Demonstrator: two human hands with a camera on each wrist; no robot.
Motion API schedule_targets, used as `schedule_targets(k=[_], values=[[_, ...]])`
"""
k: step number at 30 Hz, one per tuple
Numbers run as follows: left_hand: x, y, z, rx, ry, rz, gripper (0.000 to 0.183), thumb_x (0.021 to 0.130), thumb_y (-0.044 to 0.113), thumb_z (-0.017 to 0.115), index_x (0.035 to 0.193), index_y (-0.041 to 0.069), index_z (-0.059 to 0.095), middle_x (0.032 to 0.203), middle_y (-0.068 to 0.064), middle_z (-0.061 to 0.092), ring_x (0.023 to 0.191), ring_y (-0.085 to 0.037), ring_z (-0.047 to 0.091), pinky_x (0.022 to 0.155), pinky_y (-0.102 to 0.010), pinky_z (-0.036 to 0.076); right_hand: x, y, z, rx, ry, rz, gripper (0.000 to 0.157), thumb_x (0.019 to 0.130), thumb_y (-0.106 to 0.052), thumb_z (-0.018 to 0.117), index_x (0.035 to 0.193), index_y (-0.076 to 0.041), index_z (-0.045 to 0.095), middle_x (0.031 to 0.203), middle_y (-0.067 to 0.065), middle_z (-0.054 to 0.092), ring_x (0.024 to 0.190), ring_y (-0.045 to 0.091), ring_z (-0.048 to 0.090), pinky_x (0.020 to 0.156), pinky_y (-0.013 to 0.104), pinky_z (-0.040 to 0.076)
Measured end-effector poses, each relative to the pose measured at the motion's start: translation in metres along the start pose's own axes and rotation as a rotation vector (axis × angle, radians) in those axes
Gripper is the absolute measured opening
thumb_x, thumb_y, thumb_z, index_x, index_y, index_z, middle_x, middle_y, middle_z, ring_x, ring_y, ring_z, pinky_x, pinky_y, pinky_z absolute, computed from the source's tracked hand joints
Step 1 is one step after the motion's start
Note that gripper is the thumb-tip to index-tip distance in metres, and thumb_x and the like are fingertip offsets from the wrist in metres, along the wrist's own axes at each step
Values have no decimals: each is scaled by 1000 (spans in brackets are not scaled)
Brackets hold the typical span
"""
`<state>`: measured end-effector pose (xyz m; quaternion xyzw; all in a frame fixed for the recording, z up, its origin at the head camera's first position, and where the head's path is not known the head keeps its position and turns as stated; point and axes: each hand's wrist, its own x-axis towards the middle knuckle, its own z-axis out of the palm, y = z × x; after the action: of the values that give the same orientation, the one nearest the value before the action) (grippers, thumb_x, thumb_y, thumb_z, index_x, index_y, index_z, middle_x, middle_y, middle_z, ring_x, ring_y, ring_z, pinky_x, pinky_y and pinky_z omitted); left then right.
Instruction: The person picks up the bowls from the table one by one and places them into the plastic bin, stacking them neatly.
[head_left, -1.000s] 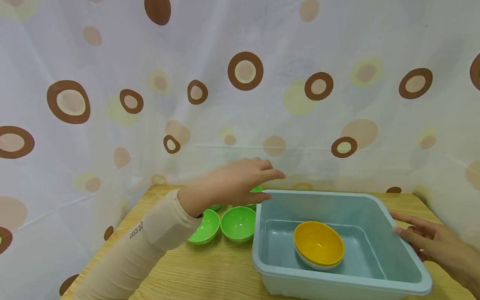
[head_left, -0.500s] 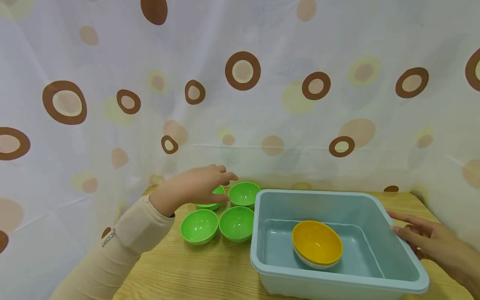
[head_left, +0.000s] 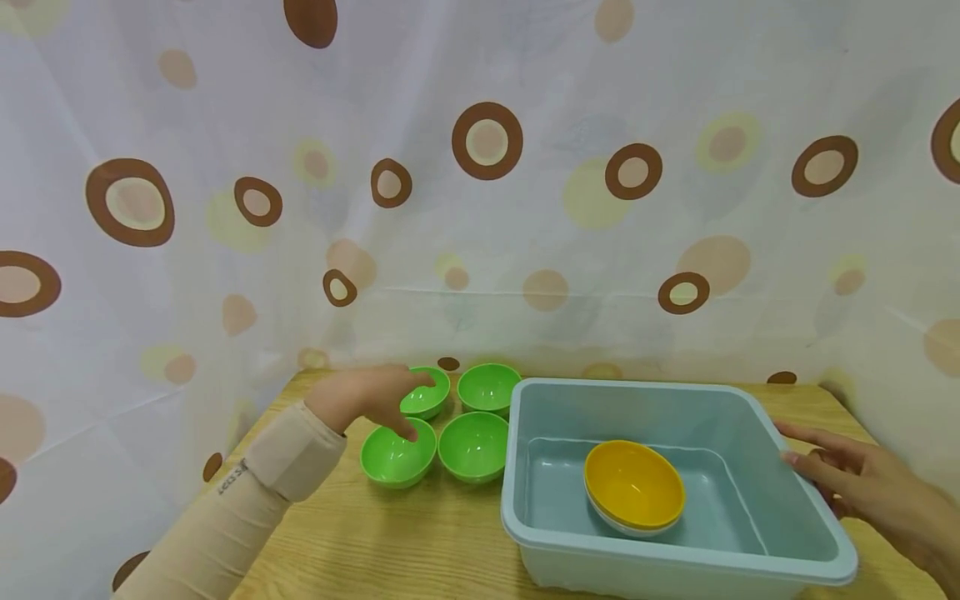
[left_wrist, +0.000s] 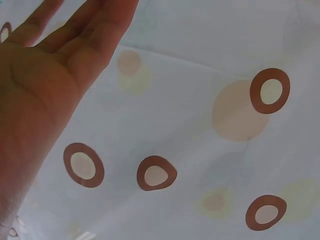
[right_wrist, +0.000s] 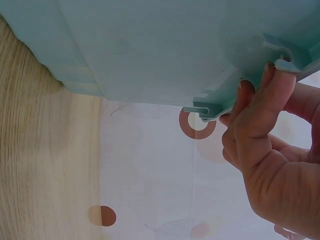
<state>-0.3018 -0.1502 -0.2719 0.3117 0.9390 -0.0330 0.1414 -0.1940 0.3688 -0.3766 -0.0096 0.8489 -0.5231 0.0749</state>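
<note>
Over the left pair of green bowls hangs my left hand (head_left: 367, 396), fingers and thumb spread apart with nothing between them. Its thumb overlaps the front left green bowl (head_left: 396, 460), while its fingers cover part of the back left green bowl (head_left: 429, 400). In the left wrist view the palm (left_wrist: 40, 95) faces the camera, bare. My right hand (head_left: 862, 475) grips the right rim of a light blue plastic basin (head_left: 660, 573). From the right wrist view, fingers curl up under that rim. Inside the basin a yellow bowl (head_left: 635, 485) sits nested in a white bowl (head_left: 630, 528).
Two more green bowls stand beside the basin's left wall, a front one (head_left: 474, 450) and a back one (head_left: 489, 388). Everything rests on a wooden table (head_left: 405, 542). A curtain (head_left: 555, 217) with brown rings closes off the back and sides.
My left hand has swung left from above the basin's left edge, then lowered toward the green bowls. The right hand keeps its grip on the basin's rim.
</note>
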Motion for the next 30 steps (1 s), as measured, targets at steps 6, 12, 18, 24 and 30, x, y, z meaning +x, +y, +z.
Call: schedule_targets(k=[6, 12, 18, 24, 30], values=[[5, -7, 16, -62, -68, -86, 81, 77, 25, 82, 142, 1, 41, 139, -18, 49, 129, -34, 45, 106, -45, 36, 1, 2, 0, -1, -5, 9, 36, 103, -27, 47, 117, -60, 41, 97, 4, 63, 80, 21, 63, 67, 38, 55], [13, -13, 36, -133, -111, -164, 88, 74, 28, 84, 146, 6, 37, 143, -16, 45, 134, -34, 40, 106, -50, 34, 2, 3, -2, 6, -10, 16, 36, 103, -28, 48, 117, -60, 42, 98, 2, 64, 80, 21, 64, 67, 38, 55], [19, -19, 49, -157, -146, -250, 93, 71, 33, 86, 147, 12, 37, 145, -15, 44, 135, -34, 38, 106, -52, 33, 1, 2, -2, 10, -12, 19, 35, 103, -28, 47, 116, -60, 43, 96, 4, 63, 79, 21, 63, 67, 38, 55], [23, -24, 58, -158, -179, -300, 97, 70, 37, 86, 149, 15, 35, 147, -15, 41, 135, -36, 37, 104, -55, 34, 0, 2, 0, -3, -1, 36, 35, 103, -30, 47, 123, -58, 40, 94, 5, 61, 78, 20, 61, 67, 37, 55], [26, -27, 65, -161, -193, -312, 98, 70, 39, 86, 150, 16, 33, 148, -17, 39, 136, -36, 36, 104, -55, 34, 0, 1, 0, -6, 6, 5, 34, 103, -28, 47, 115, -60, 42, 91, 7, 61, 77, 21, 62, 66, 37, 55]])
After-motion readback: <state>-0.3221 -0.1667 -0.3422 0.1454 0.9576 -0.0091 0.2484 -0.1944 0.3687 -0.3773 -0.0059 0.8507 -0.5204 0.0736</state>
